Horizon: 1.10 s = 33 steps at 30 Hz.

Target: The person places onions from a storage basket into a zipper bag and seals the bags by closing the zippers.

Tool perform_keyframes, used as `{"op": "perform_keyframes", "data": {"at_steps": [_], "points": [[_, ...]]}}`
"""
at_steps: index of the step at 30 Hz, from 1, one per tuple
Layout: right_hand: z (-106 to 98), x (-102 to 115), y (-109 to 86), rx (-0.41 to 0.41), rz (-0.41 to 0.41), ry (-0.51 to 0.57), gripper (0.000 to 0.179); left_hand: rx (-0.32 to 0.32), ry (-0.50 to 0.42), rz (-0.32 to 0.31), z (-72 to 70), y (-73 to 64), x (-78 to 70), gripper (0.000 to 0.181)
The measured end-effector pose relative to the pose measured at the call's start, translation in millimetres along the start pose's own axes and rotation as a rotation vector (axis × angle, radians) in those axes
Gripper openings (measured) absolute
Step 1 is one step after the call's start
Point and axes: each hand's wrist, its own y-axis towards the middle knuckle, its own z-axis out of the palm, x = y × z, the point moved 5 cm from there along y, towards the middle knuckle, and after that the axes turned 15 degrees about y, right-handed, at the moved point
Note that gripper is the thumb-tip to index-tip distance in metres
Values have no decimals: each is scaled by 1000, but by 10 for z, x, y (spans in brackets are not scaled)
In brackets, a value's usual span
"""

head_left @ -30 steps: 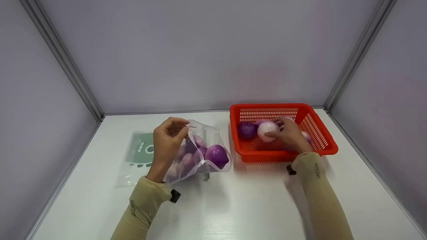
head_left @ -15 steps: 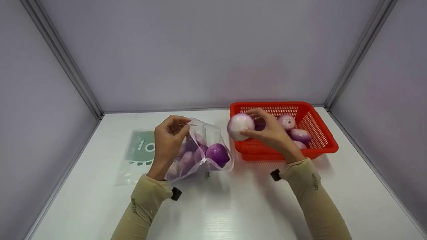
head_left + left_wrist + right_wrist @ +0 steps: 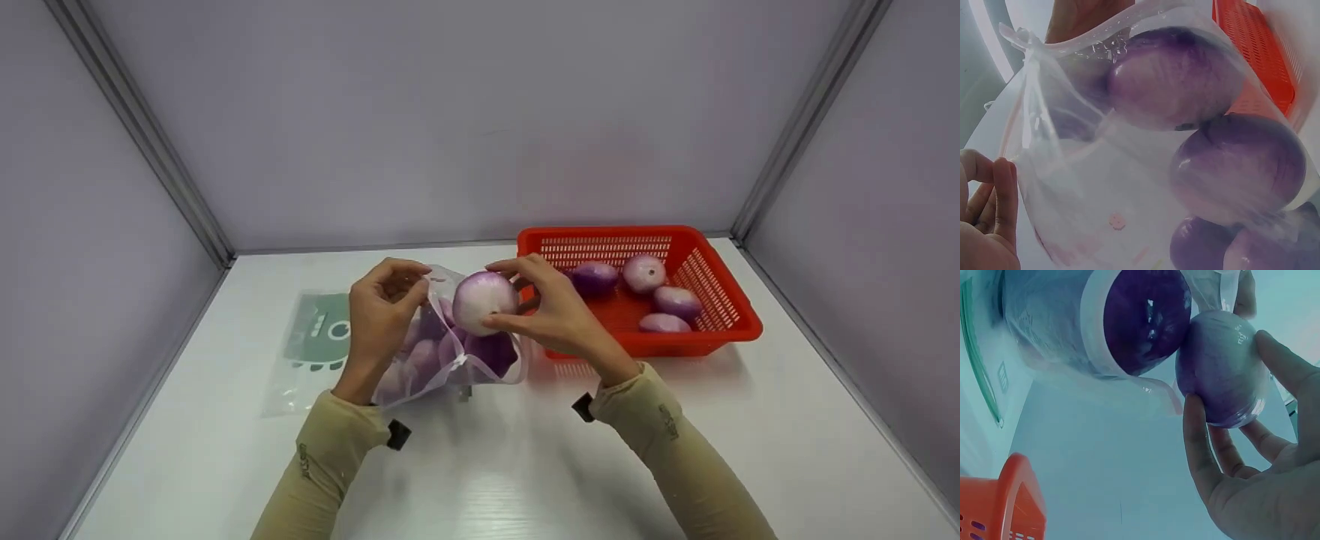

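My left hand (image 3: 382, 319) pinches the rim of a clear plastic bag (image 3: 1072, 197) between thumb and fingers. Several purple onions lie inside the bag, one dark purple onion (image 3: 1145, 320) right at its mouth. Between the thumb and fingers of my right hand (image 3: 559, 307) is a pale purple-and-white onion (image 3: 482, 301), held just over the bag's mouth. In the right wrist view, this held onion appears against or very near the dark one.
A red plastic basket (image 3: 652, 346) with several purple onions (image 3: 677, 301) stands at the right on the white table (image 3: 480, 465). Flat on the left lies a clear bag with a green print (image 3: 319, 330). Grey-white walls enclose the table.
My right hand has lifted the pale onion out of the red basket and carried it left to the bag's mouth. The left hand has kept its grip on the rim, nearly still.
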Motion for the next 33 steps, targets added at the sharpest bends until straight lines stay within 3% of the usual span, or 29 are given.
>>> {"op": "perform_keyframes", "data": {"at_steps": [12, 23, 30, 33], "points": [[209, 98, 2, 32, -79, -125, 75, 0, 6, -35, -6, 15, 2, 15], [292, 185, -69, 43, -124, -294, 75, 33, 28, -10, -20, 32, -35, 15], [342, 206, -89, -28, -218, -418, 73, 56, 30, 3, 4, 63, -66, 16], [336, 195, -90, -30, -224, -383, 72, 67, 34, 17, 10, 73, -86, 15]]}}
